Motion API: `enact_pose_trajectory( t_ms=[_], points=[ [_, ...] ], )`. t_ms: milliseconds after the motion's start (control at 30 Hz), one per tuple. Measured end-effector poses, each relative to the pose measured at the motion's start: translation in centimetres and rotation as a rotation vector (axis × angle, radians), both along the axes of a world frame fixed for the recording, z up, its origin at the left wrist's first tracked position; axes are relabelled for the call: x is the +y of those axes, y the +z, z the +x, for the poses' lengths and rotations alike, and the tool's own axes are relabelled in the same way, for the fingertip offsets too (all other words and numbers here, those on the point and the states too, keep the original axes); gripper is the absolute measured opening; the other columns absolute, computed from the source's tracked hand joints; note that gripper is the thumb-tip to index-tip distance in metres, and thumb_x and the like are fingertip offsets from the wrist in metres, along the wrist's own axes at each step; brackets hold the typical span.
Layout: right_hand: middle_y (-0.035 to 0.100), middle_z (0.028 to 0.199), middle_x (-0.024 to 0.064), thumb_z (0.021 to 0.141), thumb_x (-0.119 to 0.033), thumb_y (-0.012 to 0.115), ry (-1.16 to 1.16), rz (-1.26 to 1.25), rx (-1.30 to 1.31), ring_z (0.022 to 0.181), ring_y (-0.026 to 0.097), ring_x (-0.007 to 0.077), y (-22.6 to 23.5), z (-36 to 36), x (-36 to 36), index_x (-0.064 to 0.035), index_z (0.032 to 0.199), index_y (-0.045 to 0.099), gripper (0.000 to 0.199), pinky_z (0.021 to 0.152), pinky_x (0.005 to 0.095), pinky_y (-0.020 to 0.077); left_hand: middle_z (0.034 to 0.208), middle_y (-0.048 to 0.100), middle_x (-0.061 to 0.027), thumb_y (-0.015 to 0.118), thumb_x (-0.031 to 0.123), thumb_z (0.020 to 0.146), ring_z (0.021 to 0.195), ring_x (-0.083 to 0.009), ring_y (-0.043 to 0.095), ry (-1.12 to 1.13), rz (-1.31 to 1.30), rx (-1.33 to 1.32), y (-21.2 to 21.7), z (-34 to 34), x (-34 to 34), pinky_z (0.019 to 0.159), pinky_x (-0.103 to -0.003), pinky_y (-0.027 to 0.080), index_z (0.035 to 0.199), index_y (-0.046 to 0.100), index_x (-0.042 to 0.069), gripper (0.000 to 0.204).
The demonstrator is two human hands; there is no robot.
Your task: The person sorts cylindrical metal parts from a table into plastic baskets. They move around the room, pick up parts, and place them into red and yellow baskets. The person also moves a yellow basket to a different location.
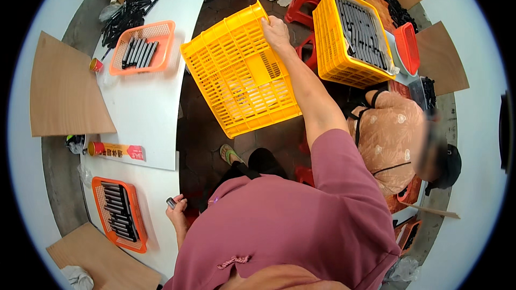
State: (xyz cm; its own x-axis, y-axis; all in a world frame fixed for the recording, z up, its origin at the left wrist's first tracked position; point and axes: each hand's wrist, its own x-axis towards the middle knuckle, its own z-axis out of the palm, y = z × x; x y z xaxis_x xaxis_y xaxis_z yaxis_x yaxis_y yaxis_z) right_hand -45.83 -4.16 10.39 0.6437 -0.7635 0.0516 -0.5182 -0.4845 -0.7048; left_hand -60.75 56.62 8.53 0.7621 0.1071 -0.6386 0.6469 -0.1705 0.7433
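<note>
A large yellow plastic crate (223, 78) with slotted walls hangs tilted in front of me, above the dark tiled floor. My right hand (277, 33), its arm stretched far forward, is closed on the crate's upper right rim. Low on the left, beside the white table's edge, my left hand (177, 212) pinches a short dark cylinder with a pale end (171, 202); the fingers hide part of it. Nearest to that hand on the table is an orange basket (141, 231) of black and grey tubes.
The white table (142, 113) also bears another orange basket (167, 48) and a black tube pile (131, 13). A stacked yellow crate (329, 40) full of tubes stands right. A person in a patterned top (389, 129) sits close; red stools (303, 5) stand ahead.
</note>
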Motion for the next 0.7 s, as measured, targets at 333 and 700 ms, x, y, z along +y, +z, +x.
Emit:
enact_pose_trajectory(
  t_ms=[333, 700],
  points=[
    [0.066, 0.101, 0.021, 0.093, -0.041, 0.048, -0.033, -0.067, 0.078, 0.1, 0.061, 0.0394, -1.1, 4.3, -9.1, -0.0049, 0.104, 0.063, 0.04, 0.083, 0.0495, 0.0464, 0.076, 0.063, -0.0089, 0.063, 0.005, 0.073, 0.063, -0.0121, 0.056, 0.056, 0.048, 0.008, 0.5, 3.0, -2.0, 0.061, -0.023, 0.046, 0.1, 0.062, -0.008, 0.03],
    [0.065, 0.102, 0.0221, 0.091, -0.042, 0.049, -0.039, 0.018, 0.077, 0.1, 0.06, 0.0408, 1.6, 9.9, -17.7, -0.0036, 0.103, 0.063, 0.042, 0.083, 0.0456, 0.0463, 0.082, 0.065, -0.0094, 0.061, 0.004, 0.075, 0.07, -0.0134, 0.06, 0.184, 0.069, 0.088, 0.3, 4.0, -11.4, 0.064, -0.023, 0.048, 0.099, 0.064, -0.006, 0.026]
  ],
)
